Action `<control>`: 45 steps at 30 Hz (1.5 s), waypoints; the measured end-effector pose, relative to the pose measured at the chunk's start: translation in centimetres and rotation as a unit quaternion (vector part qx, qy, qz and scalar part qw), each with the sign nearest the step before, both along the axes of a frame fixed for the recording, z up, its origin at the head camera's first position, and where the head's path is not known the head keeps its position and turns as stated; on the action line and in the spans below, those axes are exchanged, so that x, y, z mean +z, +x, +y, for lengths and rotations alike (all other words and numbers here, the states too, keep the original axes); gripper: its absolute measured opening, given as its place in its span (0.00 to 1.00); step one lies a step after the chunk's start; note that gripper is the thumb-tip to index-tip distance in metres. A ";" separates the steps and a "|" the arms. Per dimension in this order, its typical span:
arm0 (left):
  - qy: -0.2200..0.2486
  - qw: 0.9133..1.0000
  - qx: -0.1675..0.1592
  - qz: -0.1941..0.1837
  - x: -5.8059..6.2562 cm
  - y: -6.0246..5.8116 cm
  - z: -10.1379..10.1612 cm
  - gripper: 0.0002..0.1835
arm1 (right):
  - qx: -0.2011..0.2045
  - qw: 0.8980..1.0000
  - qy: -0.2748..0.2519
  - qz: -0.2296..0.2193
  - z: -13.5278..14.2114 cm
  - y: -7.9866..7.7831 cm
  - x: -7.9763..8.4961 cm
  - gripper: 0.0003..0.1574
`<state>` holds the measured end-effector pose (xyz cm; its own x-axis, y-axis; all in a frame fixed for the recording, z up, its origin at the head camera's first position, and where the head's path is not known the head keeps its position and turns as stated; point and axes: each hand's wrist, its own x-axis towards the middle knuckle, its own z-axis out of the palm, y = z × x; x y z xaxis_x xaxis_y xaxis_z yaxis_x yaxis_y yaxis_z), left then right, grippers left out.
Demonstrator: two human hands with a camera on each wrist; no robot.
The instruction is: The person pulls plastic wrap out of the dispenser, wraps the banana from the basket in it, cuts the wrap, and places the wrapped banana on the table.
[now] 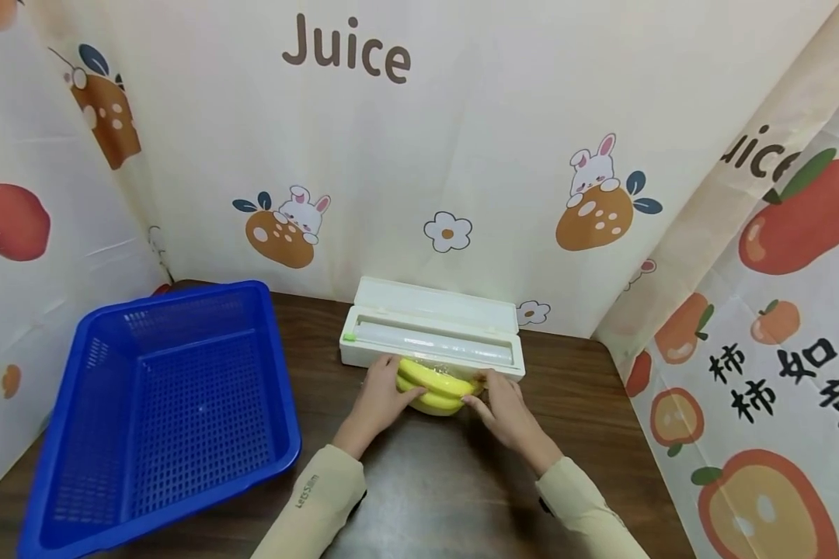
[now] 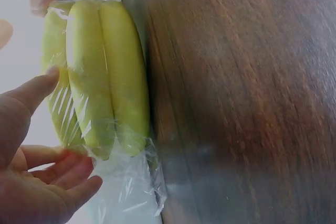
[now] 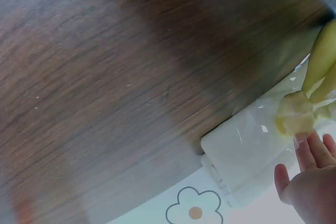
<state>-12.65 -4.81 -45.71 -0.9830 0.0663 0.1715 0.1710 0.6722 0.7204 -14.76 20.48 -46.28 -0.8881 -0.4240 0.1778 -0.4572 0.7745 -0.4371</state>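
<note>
A bunch of yellow bananas (image 1: 433, 380) is held just in front of a white cling film box (image 1: 517, 365). Clear cling film (image 2: 128, 187) covers the fruit, creased and hanging past the tips in the left wrist view. My left hand (image 1: 381, 394) grips the tip end, thumb on the near side and fingers beyond. At the stem end, my right hand (image 1: 506, 410) holds the bunch between thumb and fingers; its fingertips touch the wrapped stem in the right wrist view. The box lid (image 1: 436, 304) stands raised, showing a film roll (image 1: 433, 341) inside.
A large blue plastic basket (image 1: 290, 419) occupies the table's left side. The dark wooden table (image 1: 433, 481) reaches back to a printed curtain (image 1: 391, 155), with more curtain at both sides. A green slider (image 1: 349, 337) sits at the box's left end.
</note>
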 end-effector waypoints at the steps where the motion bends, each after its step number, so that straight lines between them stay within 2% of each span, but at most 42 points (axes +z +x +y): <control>1: 0.006 1.000 -0.001 -0.001 -0.1 -0.1 -0.1 0.34 | 0.000 1.000 -0.001 -0.001 0.1 0.0 0.0 0.28; 6: 0.063 0.998 0.004 -0.016 -0.3 -0.4 -0.3 0.33 | -0.006 1.000 -0.015 0.007 0.3 0.0 -0.2 0.34; 10: 0.107 0.994 0.023 -0.030 -0.4 -0.4 -0.4 0.35 | -0.012 0.999 -0.030 0.023 0.2 0.1 -0.8 0.36; 16: 0.130 0.990 0.041 -0.043 -0.8 -0.3 -0.3 0.37 | -0.008 0.993 -0.038 0.109 0.5 0.5 -1.8 0.38; 21: 0.144 0.988 0.045 -0.042 -1.0 0.1 -0.5 0.39 | -0.007 0.987 -0.031 0.159 0.9 0.4 -1.4 0.38; 27: 0.163 0.984 0.061 -0.034 -1.1 0.6 -0.7 0.42 | 0.003 0.986 -0.024 0.163 0.6 0.1 -0.2 0.43; 32: 0.175 0.979 0.103 -0.007 -1.3 0.8 -1.0 0.41 | 0.020 0.989 0.008 0.149 -0.3 -0.2 0.7 0.45; 39: 0.213 0.959 0.180 0.050 -1.6 0.6 -1.3 0.40 | 0.049 0.986 0.022 0.156 -2.0 -1.3 1.8 0.48; 45: 0.237 0.941 0.230 0.075 -1.6 0.6 -1.6 0.48 | 0.074 0.986 0.047 0.140 -3.7 -2.4 3.0 0.49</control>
<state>-12.04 -6.41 -47.27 -0.8513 -0.4791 0.2138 0.0639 0.3099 0.9486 -17.16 16.75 -43.26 -0.7368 -0.5713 0.3617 -0.6609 0.7214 -0.2069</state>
